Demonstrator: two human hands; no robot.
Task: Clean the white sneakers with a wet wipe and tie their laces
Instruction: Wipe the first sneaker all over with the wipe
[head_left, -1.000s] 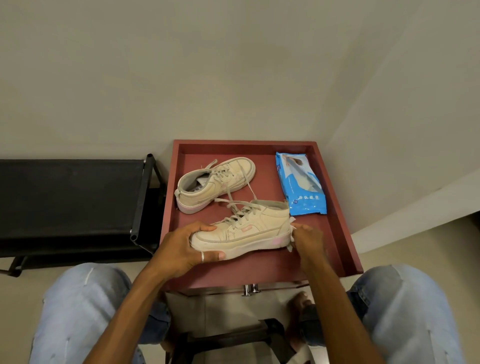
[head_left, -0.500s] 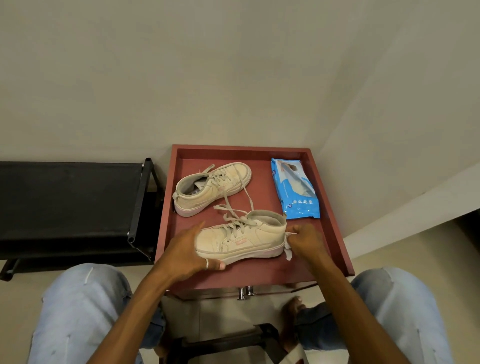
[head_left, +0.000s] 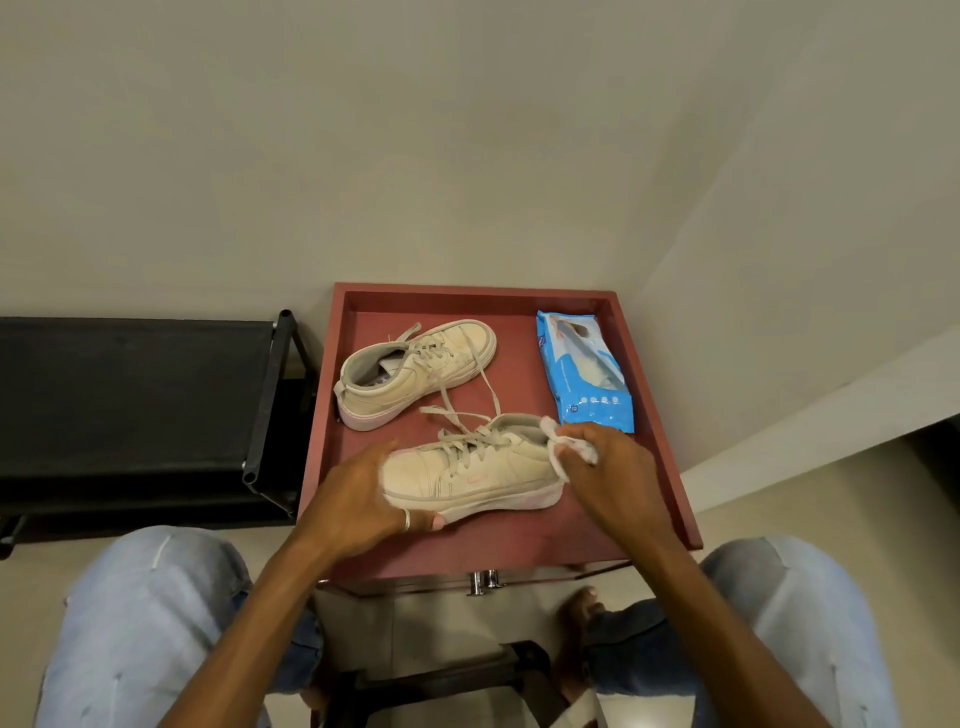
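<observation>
Your left hand (head_left: 363, 499) is gripping the toe of the near sneaker (head_left: 483, 473), fingers curling round it. Your right hand (head_left: 608, 467) is pinching a crumpled wet wipe (head_left: 569, 449) and holding it against that sneaker's heel collar. The shoe is sitting at the front of the red tabletop (head_left: 519, 545), toe pointing to your left. The far sneaker (head_left: 415, 371) is lying behind it, laces trailing loose. The blue wipes pack (head_left: 582, 371) is lying flat at back right, just beyond your right hand
</observation>
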